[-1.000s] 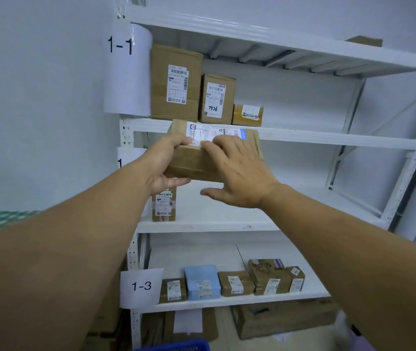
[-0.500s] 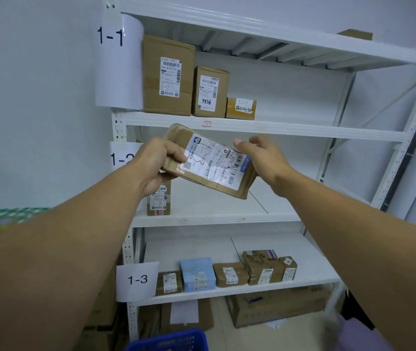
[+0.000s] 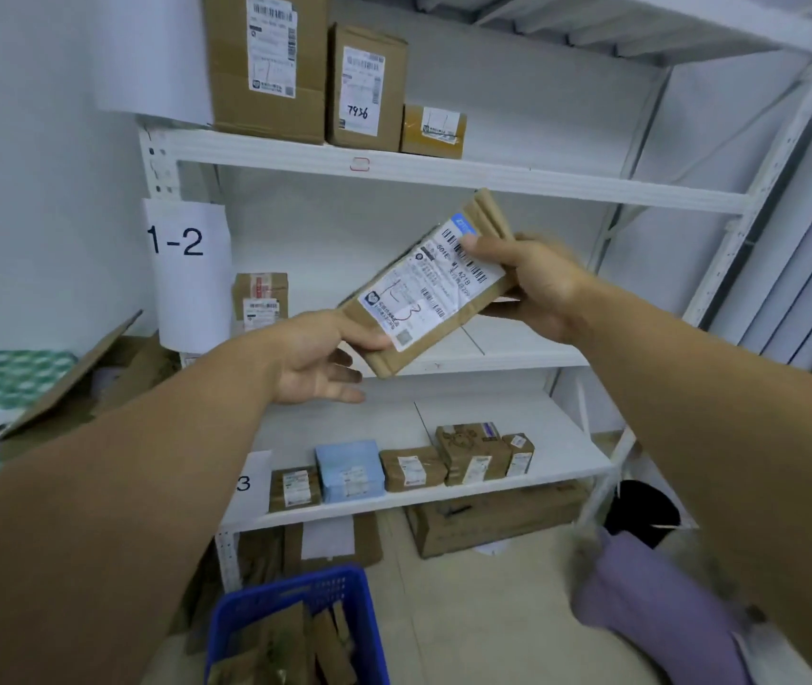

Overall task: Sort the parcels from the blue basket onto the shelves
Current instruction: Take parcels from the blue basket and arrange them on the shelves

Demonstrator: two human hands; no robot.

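Note:
I hold a flat brown parcel (image 3: 431, 294) with a white label marked "1-3" in red, tilted in front of the middle shelf (image 3: 492, 360). My right hand (image 3: 537, 284) grips its upper right end. My left hand (image 3: 320, 358) holds its lower left corner with the thumb on top and fingers spread below. The blue basket (image 3: 290, 615) stands on the floor below, with several brown parcels inside. The white shelf unit has a "1-2" sign (image 3: 181, 242) at the middle level.
Three boxes (image 3: 334, 76) stand on the top shelf and one small box (image 3: 260, 301) on the middle shelf. Several parcels (image 3: 404, 467) line the lower shelf. Cardboard boxes (image 3: 492, 521) lie under it. A purple bag (image 3: 651, 615) and a black bin (image 3: 641, 511) sit on the floor at right.
The view has tipped downward. The parcel has turned so its right end is higher, and it sits lower against the shelves. My left fingers have opened under its corner.

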